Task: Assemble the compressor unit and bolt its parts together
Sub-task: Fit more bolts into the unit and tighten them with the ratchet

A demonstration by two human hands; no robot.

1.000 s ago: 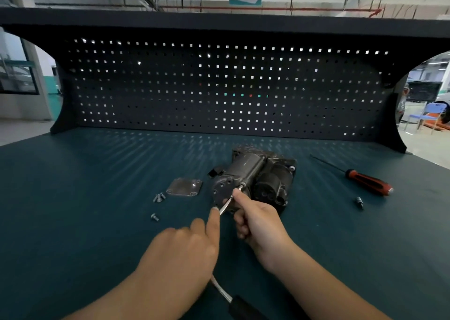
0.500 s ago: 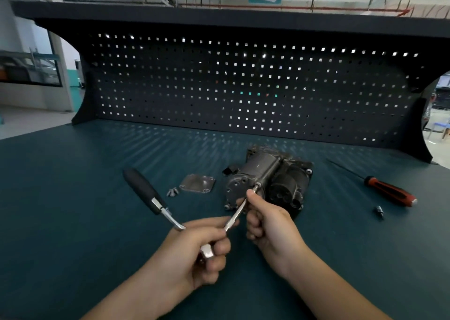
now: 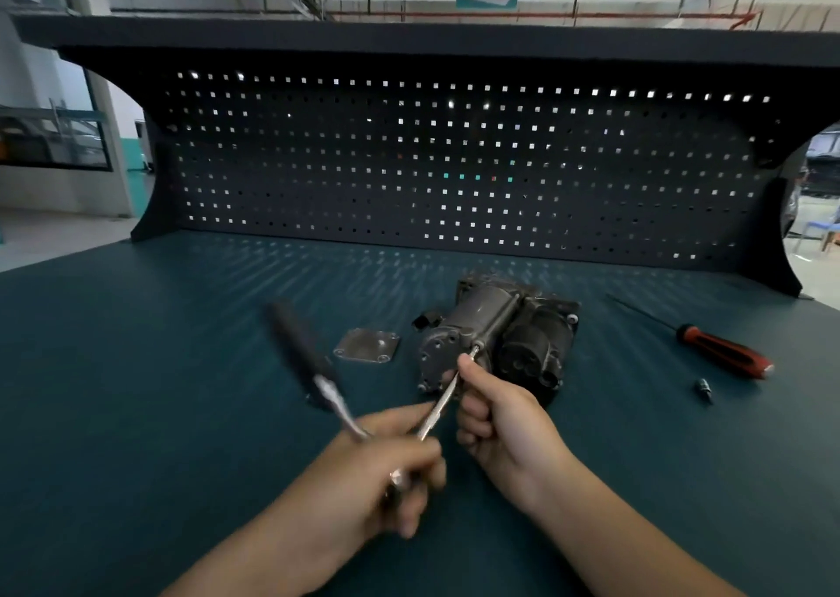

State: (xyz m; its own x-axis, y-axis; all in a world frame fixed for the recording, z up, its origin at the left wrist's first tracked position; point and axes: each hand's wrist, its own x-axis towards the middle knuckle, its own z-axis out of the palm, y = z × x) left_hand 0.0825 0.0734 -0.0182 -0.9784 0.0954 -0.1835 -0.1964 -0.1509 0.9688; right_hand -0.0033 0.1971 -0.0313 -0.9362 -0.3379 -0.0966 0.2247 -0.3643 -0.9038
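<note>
Green mat (image 3: 136, 369) — our left hand (image 3: 386, 483) grips the ratchet (image 3: 309, 360), right hand (image 3: 504, 419) pinches its extension (image 3: 438, 403) at the compressor (image 3: 522, 337) — any tilt could slip it off.

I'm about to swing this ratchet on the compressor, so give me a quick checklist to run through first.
1. Tip of the bar meets the compressor front: ok.
2. Right hand pinches the bar near its tip: ok.
3. Left hand grips the ratchet: ok, though blurred.
4. Compressor rests on the table: ok.
5. Handle's swing clears the cover plate: cannot tell.
</note>
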